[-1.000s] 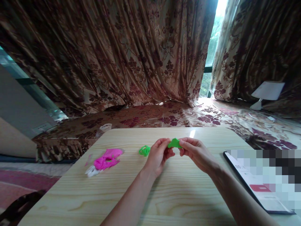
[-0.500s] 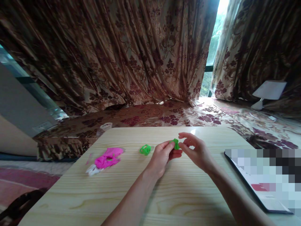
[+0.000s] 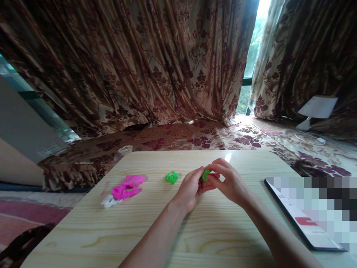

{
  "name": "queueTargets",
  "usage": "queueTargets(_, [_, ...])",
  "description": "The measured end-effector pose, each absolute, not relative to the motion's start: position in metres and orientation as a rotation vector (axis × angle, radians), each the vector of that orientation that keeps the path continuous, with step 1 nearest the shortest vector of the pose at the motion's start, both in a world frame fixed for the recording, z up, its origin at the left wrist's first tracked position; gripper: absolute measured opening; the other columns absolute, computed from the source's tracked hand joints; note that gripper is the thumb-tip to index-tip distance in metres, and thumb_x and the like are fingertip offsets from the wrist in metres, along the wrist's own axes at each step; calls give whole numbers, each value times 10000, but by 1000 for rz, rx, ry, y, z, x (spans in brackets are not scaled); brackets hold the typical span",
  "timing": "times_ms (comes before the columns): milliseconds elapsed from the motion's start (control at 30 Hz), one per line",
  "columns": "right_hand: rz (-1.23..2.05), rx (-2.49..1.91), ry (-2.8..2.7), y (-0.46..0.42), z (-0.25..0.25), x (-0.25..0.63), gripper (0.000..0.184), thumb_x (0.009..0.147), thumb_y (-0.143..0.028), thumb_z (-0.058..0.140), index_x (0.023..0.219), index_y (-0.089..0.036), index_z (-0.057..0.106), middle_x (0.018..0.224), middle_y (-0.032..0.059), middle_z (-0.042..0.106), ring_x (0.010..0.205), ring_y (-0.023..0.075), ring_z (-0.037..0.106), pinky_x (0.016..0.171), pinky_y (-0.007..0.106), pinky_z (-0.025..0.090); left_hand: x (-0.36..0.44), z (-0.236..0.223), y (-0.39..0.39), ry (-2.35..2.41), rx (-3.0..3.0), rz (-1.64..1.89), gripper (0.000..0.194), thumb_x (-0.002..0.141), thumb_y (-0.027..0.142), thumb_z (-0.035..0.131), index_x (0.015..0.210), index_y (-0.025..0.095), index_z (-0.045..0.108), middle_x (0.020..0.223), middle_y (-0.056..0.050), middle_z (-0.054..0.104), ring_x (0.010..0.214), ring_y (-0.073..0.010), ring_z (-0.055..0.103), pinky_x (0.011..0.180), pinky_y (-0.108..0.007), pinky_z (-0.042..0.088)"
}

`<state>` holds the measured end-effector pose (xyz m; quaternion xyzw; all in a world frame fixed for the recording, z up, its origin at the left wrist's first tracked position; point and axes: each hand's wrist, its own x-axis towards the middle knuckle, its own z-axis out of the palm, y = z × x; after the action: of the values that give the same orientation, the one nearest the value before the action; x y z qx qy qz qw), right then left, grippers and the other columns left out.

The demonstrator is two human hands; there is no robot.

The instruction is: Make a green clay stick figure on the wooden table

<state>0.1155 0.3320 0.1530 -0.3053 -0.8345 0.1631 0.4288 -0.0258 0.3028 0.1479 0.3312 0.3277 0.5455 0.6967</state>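
Pinching one green piece [image 3: 205, 174]: two hands [image 3: 190, 189] [image 3: 232, 181], one tangle [image 3: 172, 178] nearby.

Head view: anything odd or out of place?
Yes: coarse pixel blocks hide much of the tablet at right, unlike the rest of the picture. The held green piece is partly covered; can't judge it.

Left hand [image 3: 192, 189] grips a small bright-green lump [image 3: 205, 174] above the wood-grain table [image 3: 92, 234]; right hand [image 3: 231, 183] pinches its near-right side. Looped green piece [image 3: 171, 178] lies left of both hands, crumpled pink bundle [image 3: 128, 187] farther left. Dark-edged tablet [image 3: 302, 225], partly pixelated, at right; white-shaded lamp [image 3: 318, 107] beyond; patterned curtains [image 3: 167, 67] behind.
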Motion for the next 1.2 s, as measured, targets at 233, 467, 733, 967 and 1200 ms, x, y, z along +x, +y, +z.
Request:
queueTargets(233, [-14,-955,-2148,323,151,103,129,843,-216,490,815,-199,615,795,58,595,815,212,498,757,373,387,-25,140,308,599,526,1294,192,797,253,537,933,135,605,860,-50,636,690,-93,600,648,-211,505])
queueTargets(467, [141,-808,-2058,320,153,99,206,832,-224,516,1025,-234,588,917,52,623,940,223,492,846,395,384,-33,141,316,724,444,1471,144,741,191,587,879,161,561,656,9,565,580,-70,551,556,-181,458])
queueTargets(733, [283,-838,-1863,327,143,99,274,871,-187,416,1117,-226,531,997,71,603,999,209,507,878,391,418,-23,147,305,697,532,1345,234,749,405,561,749,176,516,423,104,289,334,-31,271,360,-159,292])
queueTargets(967, [146,-954,-1948,323,146,85,449,882,-255,373,1319,-156,344,1381,101,340,1299,239,228,1050,477,220,-14,151,300,522,600,1203,278,760,340,541,948,149,613,933,-64,635,881,-168,588,739,-252,458])
queueTargets(1200, [122,-710,-2264,282,157,53,512,842,-240,408,1336,-131,331,1426,81,269,1323,229,160,1085,439,158,0,163,287,474,494,1659,442,795,512,398,1139,275,543,1220,-30,540,1241,-214,360,971,-329,333])
